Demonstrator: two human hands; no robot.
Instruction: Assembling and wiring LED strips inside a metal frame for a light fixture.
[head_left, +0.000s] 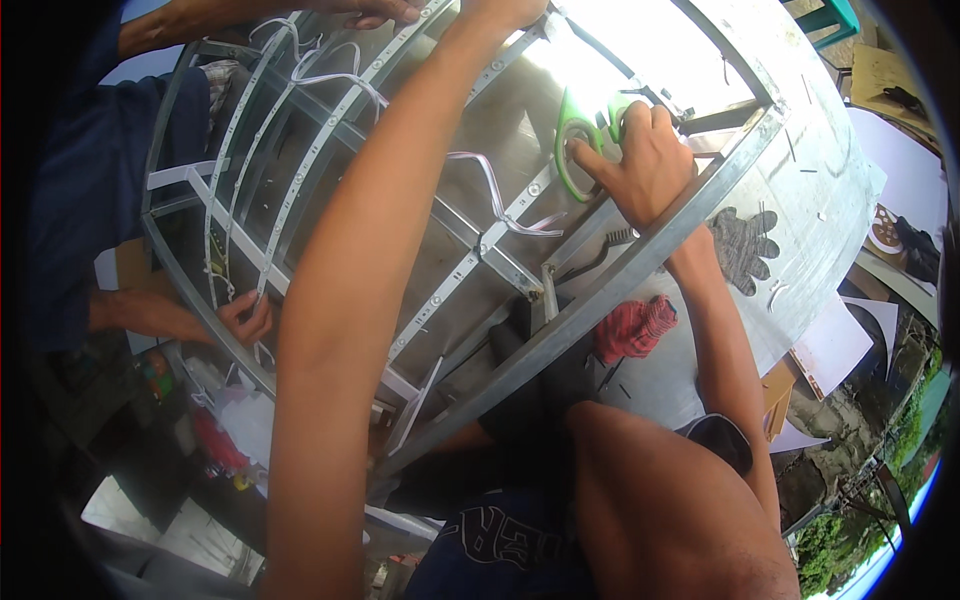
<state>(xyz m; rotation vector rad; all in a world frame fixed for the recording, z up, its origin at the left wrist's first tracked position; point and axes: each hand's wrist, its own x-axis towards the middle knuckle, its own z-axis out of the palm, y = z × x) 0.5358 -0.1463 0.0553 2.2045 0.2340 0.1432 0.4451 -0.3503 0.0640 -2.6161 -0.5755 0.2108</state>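
Note:
Green-handled scissors (pixel 561 135) are in my right hand (pixel 650 165), with the thumb at one handle loop and the fingers over the other. My left arm reaches across a grey metal frame (pixel 640 265), and my left hand (pixel 508 10) is cut off by the top edge, its fingers hidden. White LED strips (pixel 437 303) run in curves across the frame. From one strip, near the scissors, comes a loose pair of white wires (pixel 490 185). A co-worker's hand (pixel 245 316) pinches a strip end at the left; their other hand (pixel 375 12) is at the top.
On the metal table (pixel 800 190) right of the frame lies a grey knitted glove (pixel 745 250). A bunched red cloth (pixel 635 328) is beside my right forearm. A black brush (pixel 615 238) lies inside the frame. White sheet pieces (pixel 830 345) are at the far right.

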